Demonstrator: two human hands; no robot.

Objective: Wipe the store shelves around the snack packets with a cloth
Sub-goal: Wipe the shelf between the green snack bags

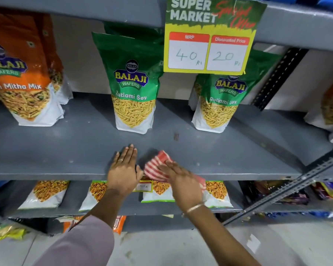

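Cloth [158, 166] lies under right grip [181, 181], pressed flat; left grip [123, 167] released on shelf [65, 150].

We lose the orange packet [21, 73] off the left edge, so its name's cut short. The price sign [210, 35] hides the top of the right-hand green packet [219, 100]. Our right hand [181, 181] is smeared with blur and covers part of the cloth [158, 164].
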